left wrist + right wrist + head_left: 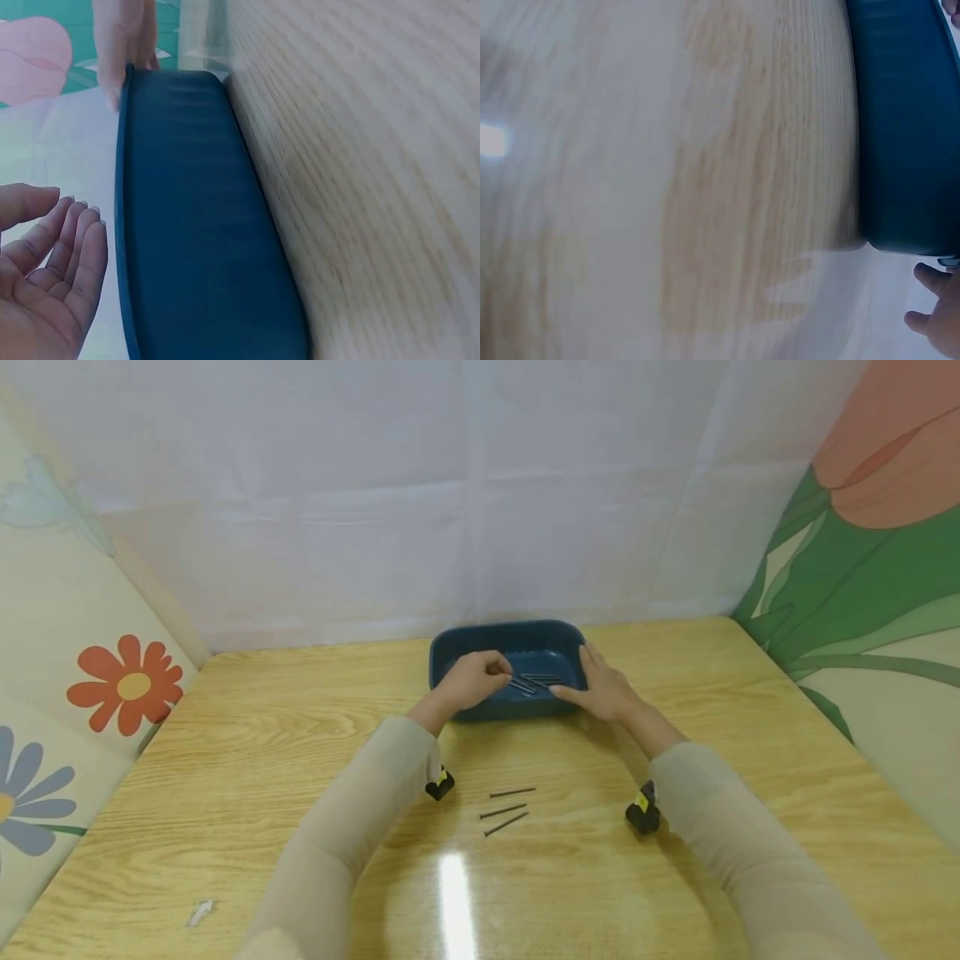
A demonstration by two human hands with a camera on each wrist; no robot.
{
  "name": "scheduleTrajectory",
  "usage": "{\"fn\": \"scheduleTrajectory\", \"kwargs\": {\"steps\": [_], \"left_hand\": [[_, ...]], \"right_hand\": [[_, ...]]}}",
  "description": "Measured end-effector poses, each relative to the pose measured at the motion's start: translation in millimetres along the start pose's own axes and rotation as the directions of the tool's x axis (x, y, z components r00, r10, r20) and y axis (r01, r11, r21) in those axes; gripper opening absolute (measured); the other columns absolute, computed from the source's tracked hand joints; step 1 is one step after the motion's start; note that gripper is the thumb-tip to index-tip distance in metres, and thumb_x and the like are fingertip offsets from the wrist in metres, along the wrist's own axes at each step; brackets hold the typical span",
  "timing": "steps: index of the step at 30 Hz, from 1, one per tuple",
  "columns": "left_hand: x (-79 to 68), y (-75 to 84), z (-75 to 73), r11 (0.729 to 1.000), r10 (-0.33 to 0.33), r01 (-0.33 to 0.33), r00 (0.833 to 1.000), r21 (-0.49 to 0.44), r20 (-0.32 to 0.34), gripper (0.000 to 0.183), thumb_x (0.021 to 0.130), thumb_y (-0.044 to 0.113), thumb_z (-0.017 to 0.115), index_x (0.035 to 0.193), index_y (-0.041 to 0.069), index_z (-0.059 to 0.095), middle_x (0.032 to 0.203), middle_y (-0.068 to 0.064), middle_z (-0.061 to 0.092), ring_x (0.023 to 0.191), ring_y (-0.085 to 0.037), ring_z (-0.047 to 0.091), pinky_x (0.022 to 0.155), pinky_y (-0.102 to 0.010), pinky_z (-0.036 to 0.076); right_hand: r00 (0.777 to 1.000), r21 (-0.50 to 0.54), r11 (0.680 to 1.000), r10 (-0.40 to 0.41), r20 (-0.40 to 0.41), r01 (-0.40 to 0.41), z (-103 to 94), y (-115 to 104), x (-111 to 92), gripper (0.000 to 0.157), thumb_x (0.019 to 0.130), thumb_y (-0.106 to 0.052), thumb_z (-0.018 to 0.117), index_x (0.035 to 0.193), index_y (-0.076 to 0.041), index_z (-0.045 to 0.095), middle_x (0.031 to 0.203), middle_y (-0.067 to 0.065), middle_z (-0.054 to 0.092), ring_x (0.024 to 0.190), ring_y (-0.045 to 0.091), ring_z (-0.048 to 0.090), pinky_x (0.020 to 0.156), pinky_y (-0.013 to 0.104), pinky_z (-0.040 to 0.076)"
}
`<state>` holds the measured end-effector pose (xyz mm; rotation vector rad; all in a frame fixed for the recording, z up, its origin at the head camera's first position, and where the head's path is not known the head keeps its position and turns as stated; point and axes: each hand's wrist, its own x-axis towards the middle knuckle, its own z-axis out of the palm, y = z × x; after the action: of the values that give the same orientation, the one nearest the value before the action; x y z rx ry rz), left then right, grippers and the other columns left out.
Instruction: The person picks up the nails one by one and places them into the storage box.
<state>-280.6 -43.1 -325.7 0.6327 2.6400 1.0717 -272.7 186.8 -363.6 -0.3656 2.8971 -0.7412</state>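
Observation:
A dark blue rectangular basin [517, 708] stands near the back of the table, with several long dark nails [536, 679] inside. My left hand [477, 678] hovers over its front left part. In the left wrist view, that hand [56, 274] is palm up with loosely bent fingers and nothing in them. At the basin's right end, my right hand [609, 687] holds the rim, thumb over the front corner and fingers along the end wall. Two of its fingers [930, 279] show in the right wrist view. Three loose nails [504, 812] lie on the table between my forearms.
The wooden table [300, 710] meets a white cloth backdrop [360, 527] just behind the basin. Flower-patterned panels [135, 685] flank it. A small torn white mark [201, 912] is at the front left. Black wrist cameras [642, 810] hang under both sleeves.

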Motion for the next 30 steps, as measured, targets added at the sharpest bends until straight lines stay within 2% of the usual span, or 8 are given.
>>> {"fn": "scheduleTrajectory", "kwargs": {"steps": [11,21,30], "left_hand": [[-25.6,3.0,-0.1,0.997,0.046,-0.042,0.997,-0.058,0.057,0.018,0.088,0.021,0.052,0.100,0.010,0.058,0.088,0.001,0.056,0.079,-0.013,0.053,0.065,-0.027,0.045],[-39.9,-1.1,12.4,0.994,0.112,-0.112,0.985,-0.007,0.129,0.015,0.085,0.012,0.056,0.097,0.004,0.060,0.086,-0.001,0.059,0.079,-0.012,0.054,0.066,-0.023,0.044],[-45.1,-7.7,25.2,0.977,0.176,-0.198,0.959,0.081,0.221,0.013,0.083,0.008,0.055,0.093,0.002,0.061,0.086,-0.004,0.061,0.078,-0.012,0.055,0.068,-0.021,0.044]], "right_hand": [[1.000,0.004,1.000,0.004,-0.002,-0.004,0.5,2,1,0.100,0.078,-0.063,0.040,0.135,0.003,-0.008,0.140,0.020,-0.011,0.126,0.037,-0.001,0.096,0.057,0.005],[1.000,0.001,1.000,0.000,-0.004,0.000,1.3,4,1,0.099,0.079,-0.062,0.041,0.135,0.004,-0.008,0.140,0.020,-0.011,0.126,0.037,-0.001,0.096,0.057,0.005],[1.000,0.013,1.000,0.008,0.001,-0.008,0.4,5,0,0.099,0.079,-0.062,0.041,0.135,0.003,-0.009,0.140,0.020,-0.012,0.126,0.037,-0.001,0.095,0.058,0.004]]}}
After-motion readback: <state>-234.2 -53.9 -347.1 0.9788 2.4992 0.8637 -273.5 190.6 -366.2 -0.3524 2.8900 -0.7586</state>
